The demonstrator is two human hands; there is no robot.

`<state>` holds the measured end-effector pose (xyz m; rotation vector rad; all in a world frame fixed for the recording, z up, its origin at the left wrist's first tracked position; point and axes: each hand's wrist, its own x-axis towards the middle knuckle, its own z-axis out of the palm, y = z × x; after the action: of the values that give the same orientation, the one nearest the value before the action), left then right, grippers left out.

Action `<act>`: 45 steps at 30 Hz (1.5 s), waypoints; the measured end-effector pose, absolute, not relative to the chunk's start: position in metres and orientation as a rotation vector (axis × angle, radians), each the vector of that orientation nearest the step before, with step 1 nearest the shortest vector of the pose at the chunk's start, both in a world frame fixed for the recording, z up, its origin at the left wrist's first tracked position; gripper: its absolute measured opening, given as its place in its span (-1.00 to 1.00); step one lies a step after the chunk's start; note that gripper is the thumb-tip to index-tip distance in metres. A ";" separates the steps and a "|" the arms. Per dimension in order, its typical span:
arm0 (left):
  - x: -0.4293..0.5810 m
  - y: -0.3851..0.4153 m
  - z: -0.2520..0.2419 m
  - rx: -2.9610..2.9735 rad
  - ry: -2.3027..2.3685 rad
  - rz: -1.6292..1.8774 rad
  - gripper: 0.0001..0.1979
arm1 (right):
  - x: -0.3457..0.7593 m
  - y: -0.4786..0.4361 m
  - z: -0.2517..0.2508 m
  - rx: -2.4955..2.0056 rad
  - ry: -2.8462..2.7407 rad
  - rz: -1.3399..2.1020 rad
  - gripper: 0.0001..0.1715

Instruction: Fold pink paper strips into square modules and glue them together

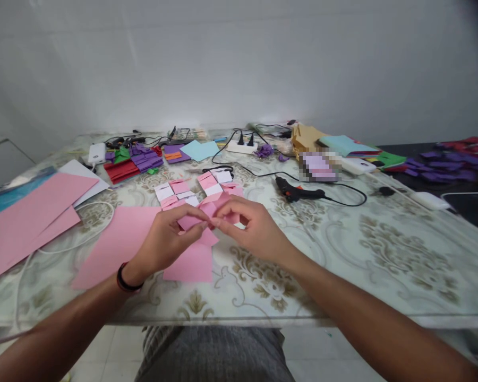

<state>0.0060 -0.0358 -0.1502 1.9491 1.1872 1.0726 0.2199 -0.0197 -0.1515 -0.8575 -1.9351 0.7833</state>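
Between my two hands is a piece of pink paper (221, 201), raised a little off the table. My left hand (173, 236) pinches one edge of it between thumb and forefinger. From the other side, my right hand (249, 225) pinches the same piece, and the fingertips of both hands nearly meet. Below my hands lie a pink sheet (117, 241) and a smaller pink piece (191, 265). Just beyond them are folded pink and white paper pieces (177, 191), partly hidden by my fingers.
A black glue gun (298, 192) with its cord lies to the right. A white power strip (242, 147) with plugs stands at the back. Large pink sheets (35, 223) and a white cable (103, 225) are at left. Purple folded papers (145, 158) and coloured sheets (346, 144) sit farther back.
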 end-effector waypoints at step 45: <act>0.017 -0.049 -0.163 2.266 1.352 1.139 -0.74 | 0.200 -0.025 -0.170 -0.842 -1.451 1.129 -0.78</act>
<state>0.0166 -0.0490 -0.1629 2.2660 1.3517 1.1388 0.1998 -0.0251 -0.1696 -0.8420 -1.4511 1.1286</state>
